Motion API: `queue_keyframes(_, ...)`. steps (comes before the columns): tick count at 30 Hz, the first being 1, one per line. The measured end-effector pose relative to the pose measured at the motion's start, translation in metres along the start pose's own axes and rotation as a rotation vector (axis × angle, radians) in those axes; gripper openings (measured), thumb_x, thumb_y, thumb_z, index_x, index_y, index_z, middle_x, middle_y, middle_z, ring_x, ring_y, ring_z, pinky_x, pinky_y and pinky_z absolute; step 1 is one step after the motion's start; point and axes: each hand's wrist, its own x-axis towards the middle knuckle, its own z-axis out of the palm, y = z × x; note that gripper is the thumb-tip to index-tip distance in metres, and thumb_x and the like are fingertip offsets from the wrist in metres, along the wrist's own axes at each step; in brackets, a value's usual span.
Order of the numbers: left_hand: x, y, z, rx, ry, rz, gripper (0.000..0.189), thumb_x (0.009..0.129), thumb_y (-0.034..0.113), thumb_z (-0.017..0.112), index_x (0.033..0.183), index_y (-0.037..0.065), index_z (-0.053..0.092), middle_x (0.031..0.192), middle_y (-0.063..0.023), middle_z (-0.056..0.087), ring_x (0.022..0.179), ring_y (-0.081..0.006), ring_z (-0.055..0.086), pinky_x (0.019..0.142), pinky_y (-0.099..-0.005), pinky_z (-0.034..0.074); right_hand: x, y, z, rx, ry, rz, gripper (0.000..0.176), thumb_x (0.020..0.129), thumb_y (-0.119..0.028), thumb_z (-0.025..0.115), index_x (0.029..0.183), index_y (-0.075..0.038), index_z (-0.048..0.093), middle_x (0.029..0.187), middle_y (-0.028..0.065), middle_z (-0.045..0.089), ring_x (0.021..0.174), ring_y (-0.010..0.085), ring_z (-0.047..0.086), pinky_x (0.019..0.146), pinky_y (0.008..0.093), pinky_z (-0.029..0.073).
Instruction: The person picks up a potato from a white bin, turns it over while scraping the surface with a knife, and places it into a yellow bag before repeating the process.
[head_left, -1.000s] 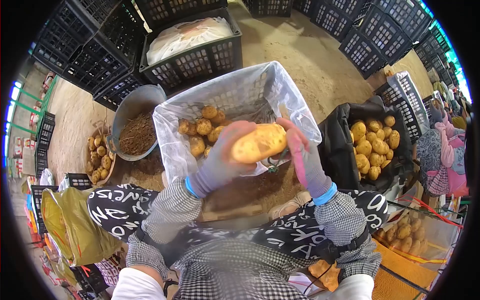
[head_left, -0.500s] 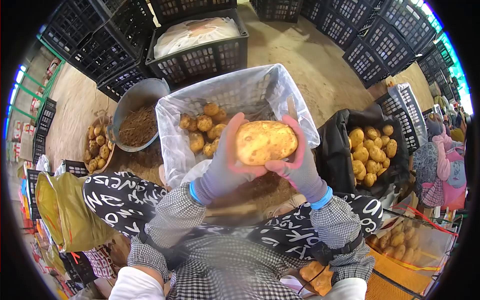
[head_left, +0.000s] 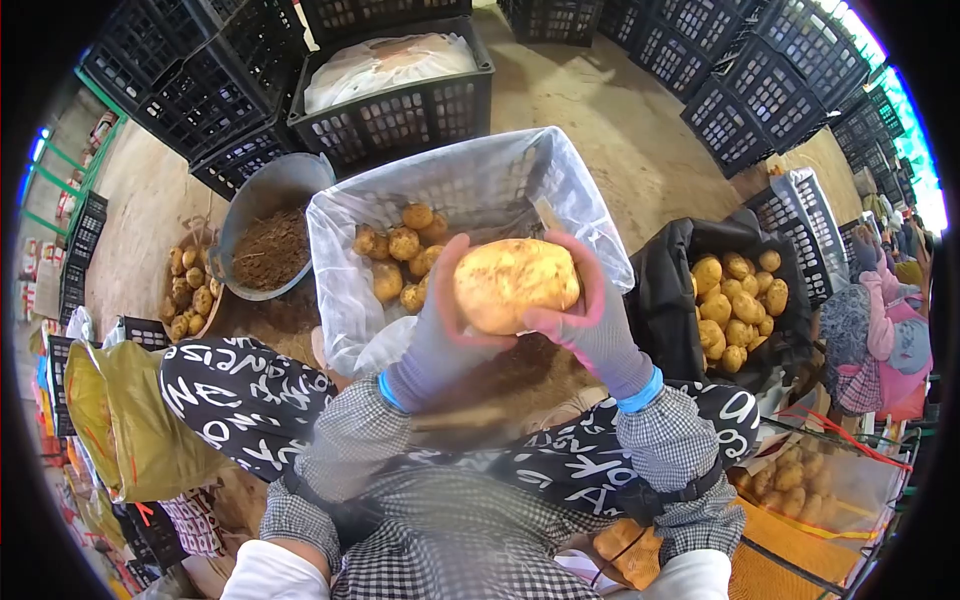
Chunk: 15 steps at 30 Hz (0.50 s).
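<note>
Potato (head_left: pixel 515 285), large and pale yellow with brown specks, held between two gloved hands over the near side of the lined crate (head_left: pixel 335 225). The left hand (head_left: pixel 440 335) cups its left end; the right hand (head_left: pixel 598 325) grasps its right end, thumb along the lower edge. Inside the white, translucent liner, smaller potatoes (head_left: pixel 403 243) lie grouped toward the left. Left of the crate, a round tub (head_left: pixel 240 210) contains loose brown soil (head_left: pixel 270 250); beside the tub, a basket (head_left: pixel 213 315) holds more potatoes. To the right, a black-lined container (head_left: pixel 655 290) holds a heap of yellow potatoes (head_left: pixel 742 308). Beyond the lined crate, a black crate (head_left: pixel 400 120) bears a white covering (head_left: pixel 390 70), its contents hidden. At lower right, further potatoes (head_left: pixel 790 480) appear through clear plastic, their outlines blurred. At lower left stands an olive-yellow bag (head_left: pixel 130 420), its contents not discernible.

Partly obscured: the near wall of the lined crate, behind the hands and forearms; the fingers on the far side of the held potato; the crate stacks (head_left: pixel 190 80), cut off at the upper border; and a person (head_left: pixel 880 330) in pink, small and distorted at the right margin.
</note>
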Motion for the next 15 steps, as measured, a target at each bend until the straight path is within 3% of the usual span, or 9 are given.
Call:
queue_keyframes(7, -0.002, 0.017, -0.022, -0.552, -0.107, -0.271, 0.098, 0.078, 0.001, 0.077, 0.154, 0.006, 0.016, 0.148, -0.0128, 0.036, 0.135, -0.0216, 0.04, 0.112, -0.0371, 0.035, -0.004, -0.012, 0.004, 0.062, -0.023, 0.058, 0.09, 0.075, -0.02, 0.085, 0.146, -0.004, 0.031, 0.136, 0.0082, 0.048, 0.126, 0.018, 0.049, 0.105, 0.0325, 0.042)
queue_keyframes(11, -0.004, 0.014, -0.023, -0.53, -0.116, -0.228, 0.094, 0.081, 0.005, 0.076, 0.154, 0.004, 0.016, 0.146, -0.0132, 0.039, 0.134, -0.0221, 0.041, 0.111, -0.0375, 0.036, -0.004, -0.016, 0.009, 0.062, -0.052, 0.051, 0.088, 0.078, -0.021, 0.083, 0.146, -0.004, 0.031, 0.137, 0.0078, 0.047, 0.127, 0.0179, 0.048, 0.105, 0.0319, 0.042)
queue_keyframes(15, -0.003, 0.017, -0.017, -0.67, -0.135, -0.319, 0.09, 0.079, 0.005, 0.076, 0.151, 0.003, 0.022, 0.144, -0.0132, 0.042, 0.132, -0.0218, 0.044, 0.109, -0.0374, 0.039, -0.006, -0.004, 0.005, 0.058, -0.023, 0.007, 0.071, 0.089, -0.029, 0.069, 0.145, -0.003, 0.035, 0.131, 0.0079, 0.052, 0.122, 0.0175, 0.052, 0.102, 0.0308, 0.044)
